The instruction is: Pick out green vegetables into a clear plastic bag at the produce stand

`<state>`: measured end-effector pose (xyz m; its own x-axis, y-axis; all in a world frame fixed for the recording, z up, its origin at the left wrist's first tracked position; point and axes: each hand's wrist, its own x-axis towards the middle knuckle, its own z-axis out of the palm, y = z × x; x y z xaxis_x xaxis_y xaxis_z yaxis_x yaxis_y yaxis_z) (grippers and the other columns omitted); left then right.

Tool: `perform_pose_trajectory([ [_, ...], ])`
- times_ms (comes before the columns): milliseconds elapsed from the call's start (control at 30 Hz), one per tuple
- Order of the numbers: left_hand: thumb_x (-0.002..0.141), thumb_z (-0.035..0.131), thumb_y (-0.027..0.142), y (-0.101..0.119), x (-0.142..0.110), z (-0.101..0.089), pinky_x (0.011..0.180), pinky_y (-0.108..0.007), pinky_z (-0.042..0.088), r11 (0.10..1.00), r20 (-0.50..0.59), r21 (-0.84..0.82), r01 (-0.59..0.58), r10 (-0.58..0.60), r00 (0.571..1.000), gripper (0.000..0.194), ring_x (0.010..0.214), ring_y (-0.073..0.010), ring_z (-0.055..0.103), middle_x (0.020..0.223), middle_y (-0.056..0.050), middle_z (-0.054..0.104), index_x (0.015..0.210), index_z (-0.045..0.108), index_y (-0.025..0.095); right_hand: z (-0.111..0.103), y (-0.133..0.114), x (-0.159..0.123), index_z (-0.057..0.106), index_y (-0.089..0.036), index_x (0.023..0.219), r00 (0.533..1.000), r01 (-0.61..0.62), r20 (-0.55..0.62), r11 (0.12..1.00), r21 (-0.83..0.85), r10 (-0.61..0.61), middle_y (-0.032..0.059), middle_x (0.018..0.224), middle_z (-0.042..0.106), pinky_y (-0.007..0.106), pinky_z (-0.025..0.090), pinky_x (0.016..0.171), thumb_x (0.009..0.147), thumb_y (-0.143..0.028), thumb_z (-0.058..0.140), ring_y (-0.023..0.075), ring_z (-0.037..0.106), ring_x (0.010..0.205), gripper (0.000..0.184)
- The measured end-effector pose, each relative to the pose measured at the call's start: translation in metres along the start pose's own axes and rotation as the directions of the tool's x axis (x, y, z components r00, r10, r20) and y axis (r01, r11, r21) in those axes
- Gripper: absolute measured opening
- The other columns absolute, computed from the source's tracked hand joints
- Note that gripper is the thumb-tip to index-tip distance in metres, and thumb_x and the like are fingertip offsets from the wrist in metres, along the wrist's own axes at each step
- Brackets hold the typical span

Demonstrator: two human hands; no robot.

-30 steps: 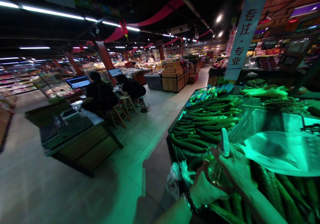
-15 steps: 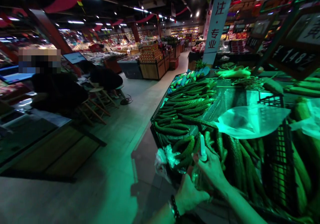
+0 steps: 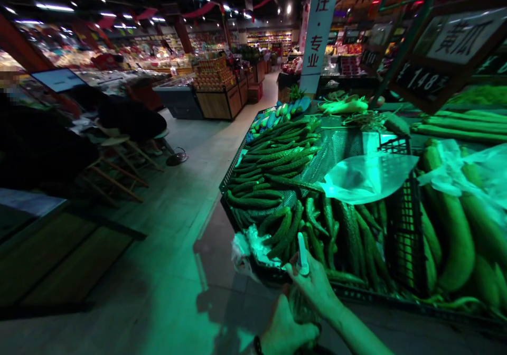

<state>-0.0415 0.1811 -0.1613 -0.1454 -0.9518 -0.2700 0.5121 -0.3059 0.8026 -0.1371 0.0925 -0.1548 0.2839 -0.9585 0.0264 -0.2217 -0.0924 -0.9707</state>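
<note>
The spray bottle [image 3: 301, 291] sits at six o'clock in the view, low against the front edge of the produce stand, its white nozzle [image 3: 302, 254] standing upright above the hands. The right hand [image 3: 317, 286] is wrapped over the bottle's neck and shoulder, fingers curled tight under the nozzle, while the left hand [image 3: 283, 331] cups the clear body from below and to the seven o'clock side, fingers closed round it; a dark wristband [image 3: 257, 345] shows at that wrist. Just past the nozzle, at twelve o'clock from the hands, lies a black crate [image 3: 400, 228] heaped with cucumbers [image 3: 348, 233], and a second pile of cucumbers [image 3: 273, 170] stretches away toward eleven o'clock. A crumpled plastic bag [image 3: 247, 246] hangs over the stand's corner at ten o'clock, touching the crate rim, and a clear bag [image 3: 364, 175] rests on the heap at one o'clock. Thick pale gourds [image 3: 451, 228] fill the three o'clock side under a price sign [image 3: 443, 54]. Handled well, I judge, the lower hand should bear the weight while the upper hand keeps the nozzle plumb, clear of the crate rim
</note>
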Motion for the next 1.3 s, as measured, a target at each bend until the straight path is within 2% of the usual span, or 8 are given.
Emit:
perform_pose_trajectory([
  [167, 0.051, 0.077, 0.005, -0.012, 0.017, 0.005, 0.087, -0.037, 0.062, 0.989, -0.015, 0.097, 0.111, -0.110, 0.994, 0.074, 0.105, -0.0290, 0.080, 0.110, -0.005, 0.080, 0.118, 0.051, 0.022, -0.020, 0.006, 0.004, 0.056, -0.024, 0.086, 0.993, -0.037, -0.114, 0.999, 0.028, 0.040, -0.0049, 0.070, 0.052, 0.030, 0.041, 0.061, 0.095, -0.054, 0.075, 0.0175, 0.049, 0.064, 0.037],
  [300, 0.053, 0.081, 0.004, -0.029, 0.031, 0.008, 0.101, -0.047, 0.064, 0.984, 0.077, 0.139, 0.110, -0.122, 0.990, 0.086, 0.125, -0.0383, 0.076, 0.133, -0.015, 0.078, 0.130, 0.048, 0.022, -0.033, 0.020, -0.001, 0.052, -0.025, 0.078, 0.966, -0.052, -0.252, 0.999, -0.006, 0.049, -0.0053, 0.068, 0.049, 0.031, 0.039, 0.060, 0.093, -0.051, 0.074, 0.0166, 0.045, 0.062, 0.038],
  [467, 0.057, 0.080, 0.005, -0.040, 0.052, 0.022, 0.098, -0.048, 0.066, 0.967, 0.204, 0.241, 0.085, -0.136, 0.969, 0.086, 0.114, -0.0358, 0.080, 0.128, -0.012, 0.079, 0.136, 0.051, 0.022, -0.067, 0.017, -0.005, 0.059, -0.022, 0.103, 0.952, -0.155, -0.255, 0.985, 0.079, 0.171, -0.0052, 0.076, 0.052, 0.032, 0.044, 0.069, 0.093, -0.056, 0.073, 0.0182, 0.048, 0.069, 0.038],
  [600, 0.053, 0.087, 0.005, -0.027, 0.068, 0.044, 0.109, -0.050, 0.063, 0.941, 0.252, 0.294, 0.165, -0.243, 0.937, 0.099, 0.128, -0.0396, 0.075, 0.140, -0.015, 0.076, 0.144, 0.053, 0.023, -0.095, 0.014, -0.009, 0.059, -0.023, 0.097, 0.913, -0.201, -0.353, 0.979, 0.045, 0.204, -0.0024, 0.081, 0.058, 0.033, 0.046, 0.071, 0.089, -0.060, 0.073, 0.0192, 0.050, 0.071, 0.041],
  [733, 0.056, 0.100, 0.022, -0.004, 0.075, 0.065, 0.118, -0.048, 0.058, 0.893, 0.198, 0.373, 0.252, -0.342, 0.919, 0.084, 0.133, -0.0392, 0.072, 0.131, -0.012, 0.079, 0.133, 0.067, 0.023, -0.110, 0.021, -0.018, 0.056, -0.024, 0.077, 0.854, -0.200, -0.477, 0.977, 0.067, 0.208, -0.0027, 0.069, 0.054, 0.031, 0.044, 0.064, 0.090, -0.062, 0.074, 0.0186, 0.048, 0.065, 0.044],
  [900, 0.066, 0.099, 0.042, -0.002, 0.077, 0.088, 0.121, -0.047, 0.056, 0.869, 0.148, 0.387, 0.309, -0.389, 0.909, 0.067, 0.137, -0.0383, 0.070, 0.129, -0.011, 0.080, 0.125, 0.074, 0.025, -0.133, 0.024, -0.029, 0.068, -0.022, 0.095, 0.811, -0.225, -0.541, 0.972, 0.062, 0.222, 0.0008, 0.076, 0.065, 0.032, 0.050, 0.067, 0.090, -0.063, 0.077, 0.0228, 0.060, 0.071, 0.042],
  [1100, 0.046, 0.107, 0.031, -0.030, 0.082, 0.133, 0.120, -0.053, 0.057, 0.857, 0.203, 0.457, 0.239, -0.362, 0.910, 0.082, 0.129, -0.0428, 0.074, 0.122, -0.010, 0.082, 0.120, 0.073, 0.026, -0.180, 0.018, -0.046, 0.063, -0.023, 0.088, 0.791, -0.145, -0.596, 0.989, 0.040, 0.140, -0.0026, 0.071, 0.056, 0.031, 0.046, 0.064, 0.094, -0.056, 0.073, 0.0200, 0.053, 0.067, 0.035],
  [1300, 0.056, 0.091, 0.014, -0.050, 0.091, 0.206, 0.116, -0.051, 0.061, 0.831, 0.297, 0.555, 0.045, -0.249, 0.922, 0.078, 0.130, -0.0397, 0.074, 0.133, -0.013, 0.080, 0.130, 0.065, 0.022, -0.241, 0.009, -0.063, 0.062, -0.024, 0.096, 0.811, -0.086, -0.583, 0.995, -0.039, 0.047, -0.0029, 0.076, 0.059, 0.033, 0.047, 0.070, 0.098, -0.053, 0.070, 0.0212, 0.057, 0.070, 0.031],
])
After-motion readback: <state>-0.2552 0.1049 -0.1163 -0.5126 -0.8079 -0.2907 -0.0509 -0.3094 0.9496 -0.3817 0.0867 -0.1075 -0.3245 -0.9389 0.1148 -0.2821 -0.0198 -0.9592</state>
